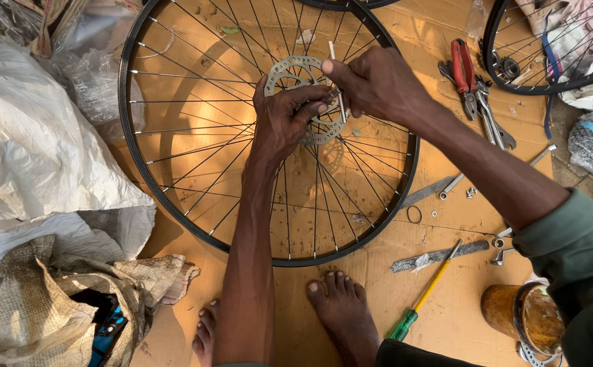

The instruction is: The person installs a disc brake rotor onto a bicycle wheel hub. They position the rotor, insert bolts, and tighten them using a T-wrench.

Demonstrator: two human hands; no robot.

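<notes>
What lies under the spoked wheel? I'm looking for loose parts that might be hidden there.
Through the spokes of the wheel, only brown cardboard with scraps and spoke shadows shows. The left hand, right hand and disc rotor cover the middle.

Flattened cardboard (446,41) bears a wheel (174,204), pliers (465,71), a screwdriver (422,299) and a tin (524,316).

Shiny metal brake disc (301,75), matt cardboard (446,41)

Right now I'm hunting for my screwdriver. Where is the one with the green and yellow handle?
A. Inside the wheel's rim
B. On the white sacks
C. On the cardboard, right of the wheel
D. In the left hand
C: the screwdriver lies on the cardboard, outside the wheel at lower right.
</notes>
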